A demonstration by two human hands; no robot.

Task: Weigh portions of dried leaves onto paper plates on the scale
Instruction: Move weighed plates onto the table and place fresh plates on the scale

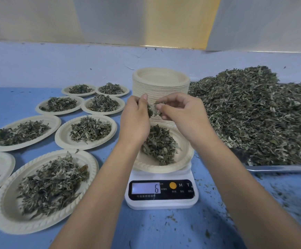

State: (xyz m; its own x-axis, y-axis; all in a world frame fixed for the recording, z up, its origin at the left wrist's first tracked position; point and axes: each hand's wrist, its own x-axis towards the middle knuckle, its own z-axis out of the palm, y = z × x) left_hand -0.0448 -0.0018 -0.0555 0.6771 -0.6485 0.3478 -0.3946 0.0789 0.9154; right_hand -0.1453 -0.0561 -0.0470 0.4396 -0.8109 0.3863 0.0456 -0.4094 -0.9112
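both hands, the left hand [137, 117] and the right hand [180, 114], pinch one small tuft of dried leaves [153, 109] between their fingertips, directly above the plate [183, 159] heaped on the scale [161, 202], so letting go drops it straight down.

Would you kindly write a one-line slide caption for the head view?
The left hand and right hand pinch dried leaves above the plate on the scale, display reading 6.
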